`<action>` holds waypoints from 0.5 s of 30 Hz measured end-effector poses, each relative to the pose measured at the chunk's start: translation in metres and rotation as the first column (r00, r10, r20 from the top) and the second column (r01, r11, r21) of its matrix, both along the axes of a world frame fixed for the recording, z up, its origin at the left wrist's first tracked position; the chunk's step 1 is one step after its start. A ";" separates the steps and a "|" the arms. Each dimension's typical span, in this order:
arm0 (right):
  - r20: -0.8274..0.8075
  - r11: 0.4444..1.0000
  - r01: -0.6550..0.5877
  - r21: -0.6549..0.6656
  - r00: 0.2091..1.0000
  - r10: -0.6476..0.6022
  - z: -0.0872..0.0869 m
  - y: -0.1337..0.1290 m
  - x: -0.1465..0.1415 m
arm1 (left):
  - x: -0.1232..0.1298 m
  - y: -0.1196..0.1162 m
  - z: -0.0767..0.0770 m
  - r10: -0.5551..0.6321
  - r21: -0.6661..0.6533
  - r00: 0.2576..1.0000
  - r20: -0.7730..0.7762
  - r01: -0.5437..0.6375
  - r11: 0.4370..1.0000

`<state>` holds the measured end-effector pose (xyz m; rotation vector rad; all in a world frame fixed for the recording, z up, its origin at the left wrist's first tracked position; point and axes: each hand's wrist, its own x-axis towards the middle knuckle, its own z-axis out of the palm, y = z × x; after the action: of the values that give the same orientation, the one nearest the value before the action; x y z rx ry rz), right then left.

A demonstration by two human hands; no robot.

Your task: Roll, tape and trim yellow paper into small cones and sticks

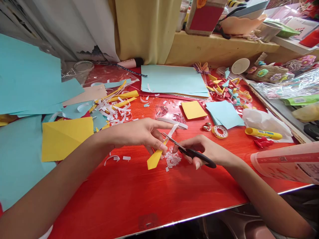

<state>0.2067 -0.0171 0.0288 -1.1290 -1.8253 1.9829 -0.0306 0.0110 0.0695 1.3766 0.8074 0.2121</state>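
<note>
Between the thumb and fingers of my left hand (149, 134) is a folded yellow paper piece (154, 159), its pointed end toward me. A white strip (172, 130) runs up from its upper end. My right hand (203, 151) is closed on black-handled scissors (196, 156), whose blades point left and lie against the strip near my left fingers. Small white paper scraps (172, 158) lie on the red table (139, 196) below the blades. A roll of white tape (183, 124) rests just beyond my left hand.
Blue sheets (171, 79) lie at the back, with yellow squares (193, 110) and blue squares (224, 114) nearer. A glue stick (263, 133) and a large cup (286, 162) are at right. Paper strips (119, 109) and a yellow sheet (67, 137) are at left.
</note>
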 end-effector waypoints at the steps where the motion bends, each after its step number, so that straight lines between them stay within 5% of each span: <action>1: 0.009 1.000 0.012 -0.002 1.000 -0.012 -0.001 0.000 0.000 | 0.000 0.000 0.000 0.031 -0.007 1.000 -0.002 -0.031 1.000; 4: 0.051 1.000 0.028 0.001 0.998 -0.028 -0.001 -0.001 0.001 | -0.002 0.001 -0.002 0.091 -0.014 0.995 -0.028 -0.092 0.996; 10: 0.150 0.999 -0.033 0.039 0.988 0.027 0.004 0.000 0.001 | -0.010 0.005 0.001 -0.026 0.030 0.993 -0.116 0.029 0.999; 15: 0.026 0.991 -0.123 0.045 0.992 0.122 0.007 0.001 0.003 | -0.015 0.006 0.008 0.064 0.071 0.984 -0.164 -0.053 0.996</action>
<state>0.2096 -0.0159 0.0359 -1.0538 -1.9868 1.9889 -0.0457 0.0174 0.0775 1.4475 0.9875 0.1724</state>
